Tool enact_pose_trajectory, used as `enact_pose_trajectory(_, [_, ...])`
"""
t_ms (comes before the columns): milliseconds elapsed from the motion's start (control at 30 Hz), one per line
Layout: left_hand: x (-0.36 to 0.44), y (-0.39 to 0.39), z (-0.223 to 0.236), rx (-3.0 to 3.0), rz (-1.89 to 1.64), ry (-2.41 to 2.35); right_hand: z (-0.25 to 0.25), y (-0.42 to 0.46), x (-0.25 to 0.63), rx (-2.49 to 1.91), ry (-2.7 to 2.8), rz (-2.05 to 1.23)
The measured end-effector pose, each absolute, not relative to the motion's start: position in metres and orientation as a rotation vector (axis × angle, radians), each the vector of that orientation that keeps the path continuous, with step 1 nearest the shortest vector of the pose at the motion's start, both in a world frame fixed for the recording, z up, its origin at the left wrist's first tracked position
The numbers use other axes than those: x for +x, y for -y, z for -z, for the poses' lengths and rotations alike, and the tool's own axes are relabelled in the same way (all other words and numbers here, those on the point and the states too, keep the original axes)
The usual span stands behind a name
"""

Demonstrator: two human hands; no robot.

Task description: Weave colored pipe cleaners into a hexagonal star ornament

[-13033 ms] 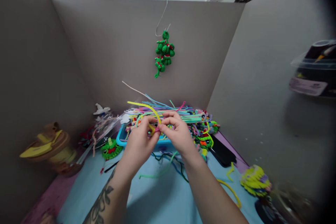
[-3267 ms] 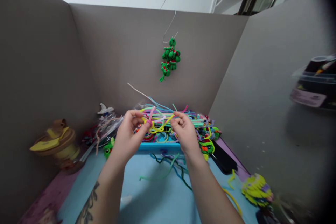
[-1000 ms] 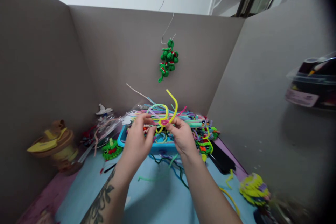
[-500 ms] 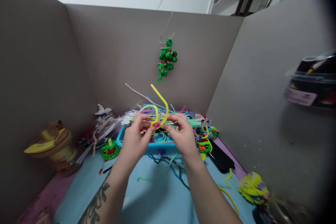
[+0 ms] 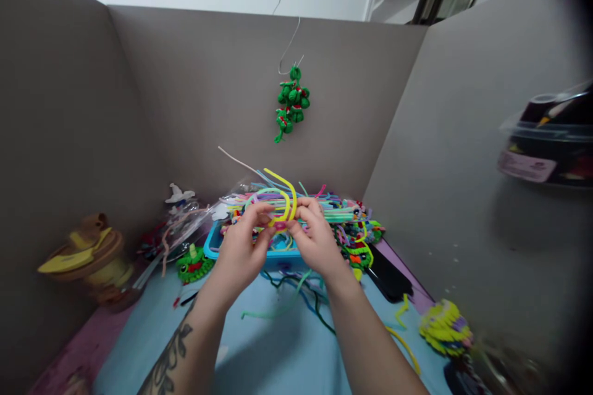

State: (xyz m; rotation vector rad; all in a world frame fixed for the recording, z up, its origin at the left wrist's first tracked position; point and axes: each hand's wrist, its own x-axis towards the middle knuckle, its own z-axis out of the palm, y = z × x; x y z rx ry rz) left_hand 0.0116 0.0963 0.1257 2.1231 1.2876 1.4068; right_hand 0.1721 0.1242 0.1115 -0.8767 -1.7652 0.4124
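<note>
Between my hands is a small piece of bent pipe cleaners [image 5: 280, 225], with a pink centre and yellow loops. One long yellow end curves up and to the left from it, and a mint-green strand arcs on its left side. My left hand [image 5: 245, 241] pinches the piece from the left with thumb and fingers. On the other side my right hand [image 5: 315, 237] pinches it close to the pink centre, by the base of the yellow strand. Both hands hover above the front of a blue tray [image 5: 278, 259] heaped with pipe cleaners. Fingertips partly hide the join.
A green crafted figure [image 5: 193, 263] lies left of the tray. To the right are a black phone-like slab [image 5: 390, 271] and a fluffy yellow piece [image 5: 445, 327]. A green ornament [image 5: 292, 102] hangs on the grey back panel. A pot-like brown object [image 5: 88, 259] stands far left.
The right hand's grip moved from the pink centre's right side, off it, then back against it. The long yellow end swung left and now sits lower. The view shifted slightly.
</note>
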Motion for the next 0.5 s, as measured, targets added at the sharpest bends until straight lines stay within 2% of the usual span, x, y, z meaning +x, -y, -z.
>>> enact_pose_trajectory(333, [0.0089, -0.1024, -0.1262, 1.724, -1.458, -1.207, -0.1111, -0.1247, 0.1702, -0.908, 1.739, -0.442])
enact_pose_trajectory(500, [0.0092, -0.0998, -0.1271, 1.794, -1.467, -1.247, -0.1141, -0.1211, 0.17, -0.899, 1.815, -0.368])
